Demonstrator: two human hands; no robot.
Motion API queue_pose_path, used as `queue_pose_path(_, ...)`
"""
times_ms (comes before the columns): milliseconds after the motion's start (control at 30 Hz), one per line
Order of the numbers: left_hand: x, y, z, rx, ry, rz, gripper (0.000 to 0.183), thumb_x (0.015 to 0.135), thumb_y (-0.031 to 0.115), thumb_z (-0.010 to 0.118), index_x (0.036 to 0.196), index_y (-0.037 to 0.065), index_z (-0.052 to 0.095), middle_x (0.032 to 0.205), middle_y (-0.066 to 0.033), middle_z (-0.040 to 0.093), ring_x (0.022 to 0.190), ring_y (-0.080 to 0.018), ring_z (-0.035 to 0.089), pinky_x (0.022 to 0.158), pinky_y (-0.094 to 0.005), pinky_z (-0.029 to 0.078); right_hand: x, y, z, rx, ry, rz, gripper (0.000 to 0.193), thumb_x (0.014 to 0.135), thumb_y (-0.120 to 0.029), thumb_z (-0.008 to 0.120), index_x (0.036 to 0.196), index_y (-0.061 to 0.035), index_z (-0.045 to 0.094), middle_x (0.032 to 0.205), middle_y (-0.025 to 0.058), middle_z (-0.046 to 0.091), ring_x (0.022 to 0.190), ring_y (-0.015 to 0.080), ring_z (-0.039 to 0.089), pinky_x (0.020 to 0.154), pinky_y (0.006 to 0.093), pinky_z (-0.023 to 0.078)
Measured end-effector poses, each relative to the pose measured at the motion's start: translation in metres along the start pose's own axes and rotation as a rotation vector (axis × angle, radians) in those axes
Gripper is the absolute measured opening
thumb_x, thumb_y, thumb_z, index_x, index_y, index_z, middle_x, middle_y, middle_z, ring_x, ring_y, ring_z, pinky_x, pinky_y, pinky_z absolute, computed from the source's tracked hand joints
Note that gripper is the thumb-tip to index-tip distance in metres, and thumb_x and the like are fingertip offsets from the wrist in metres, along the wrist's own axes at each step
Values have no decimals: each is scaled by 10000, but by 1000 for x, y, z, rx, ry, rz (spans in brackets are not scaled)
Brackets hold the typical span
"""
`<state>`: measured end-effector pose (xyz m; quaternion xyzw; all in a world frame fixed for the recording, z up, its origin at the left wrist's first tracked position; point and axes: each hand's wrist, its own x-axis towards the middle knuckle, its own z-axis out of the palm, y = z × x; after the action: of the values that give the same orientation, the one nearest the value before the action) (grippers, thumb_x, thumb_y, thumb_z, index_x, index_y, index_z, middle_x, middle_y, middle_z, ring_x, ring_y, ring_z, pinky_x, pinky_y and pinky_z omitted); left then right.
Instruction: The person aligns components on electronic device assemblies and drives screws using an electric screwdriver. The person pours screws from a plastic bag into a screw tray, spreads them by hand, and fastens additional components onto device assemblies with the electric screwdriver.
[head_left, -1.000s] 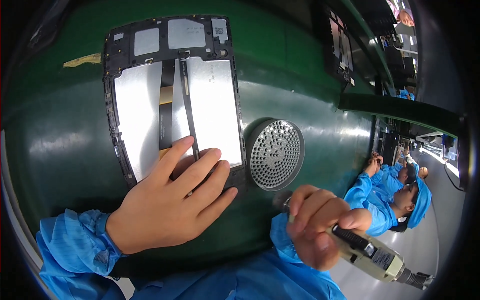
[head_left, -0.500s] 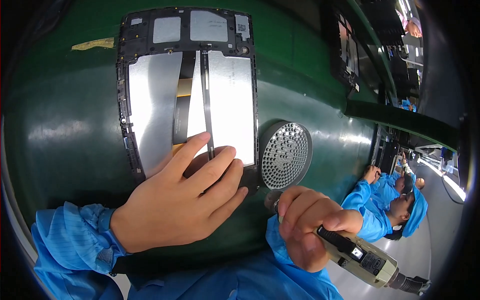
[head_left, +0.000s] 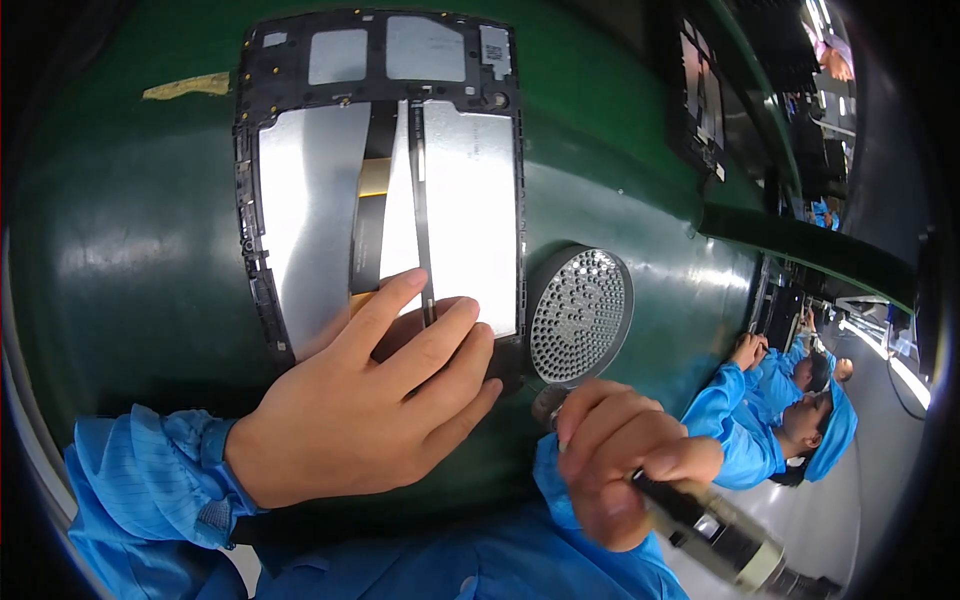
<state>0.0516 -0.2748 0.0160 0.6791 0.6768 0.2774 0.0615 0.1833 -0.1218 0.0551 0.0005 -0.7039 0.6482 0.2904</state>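
Note:
A tablet-shaped device housing, with a black frame and silver metal plates, lies on the green work surface. Across its lower part rests my left hand, fingers spread and fingertips on the plate near a narrow dark flex strip. In the right foreground, my right hand is wrapped round a beige and black electric screwdriver, its cable end pointing down to the right. The tool's front end is hidden by the fingers. Just beyond that hand sits a round grey screw tray full of small holes.
A yellowish tape strip is stuck on the green surface at the far left. Another device housing lies at the back right by a dark green rail. Co-workers in blue sit along the right.
The rear of the screwdriver has swung slightly down and left, and is blurred. The housing and tray appear shifted a little to the right in the picture. My left hand stays on the housing.

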Motion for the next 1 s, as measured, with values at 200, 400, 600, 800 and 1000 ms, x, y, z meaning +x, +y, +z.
queue_pose_path(200, -1, 3, 3, 46, -13, 8, 266, 808, 139, 635, 1067, 180, 679, 1127, -108, 591, 1151, -285, 532, 1018, -544, 370, -6, -1, -28, -32, 312, 0, 341, 809, -86, 598, 1119, -84, 456, 621, 63, 493, 554, 201, 513, 568, 368, 435)
queue_pose_path(400, -4, 3, -1, 35, -44, -10, 271, 803, 126, 633, 1063, 186, 678, 1119, -107, 596, 1158, -289, 530, 1031, -551, 362, -5, 12, -28, -39, 278, 12, 348, 811, -72, 604, 1123, -57, 451, 644, 84, 502, 561, 206, 515, 598, 395, 456)
queue_pose_path(600, -4, 3, 0, 51, -44, -8, 286, 800, 122, 644, 1074, 197, 676, 1123, -103, 597, 1166, -286, 525, 1044, -548, 349, -3, 17, -26, -44, 283, 15, 329, 818, -63, 606, 1110, -54, 454, 645, 89, 503, 559, 213, 520, 596, 397, 462)
queue_pose_path(800, 0, 2, 4, 42, -38, -5, 293, 798, 121, 653, 1082, 191, 675, 1117, -106, 598, 1163, -281, 523, 1045, -548, 345, -4, 21, -34, -33, 257, 26, 327, 815, -60, 618, 1103, -50, 464, 667, 94, 527, 571, 221, 538, 598, 397, 466)
queue_pose_path(1000, 1, 1, 6, 19, -7, -2, 260, 800, 114, 652, 1057, 136, 681, 1115, -122, 605, 1154, -284, 532, 1032, -545, 354, -2, 16, -30, -120, 314, 55, 370, 782, -105, 569, 1142, -79, 486, 634, 46, 460, 562, 181, 475, 594, 381, 396)
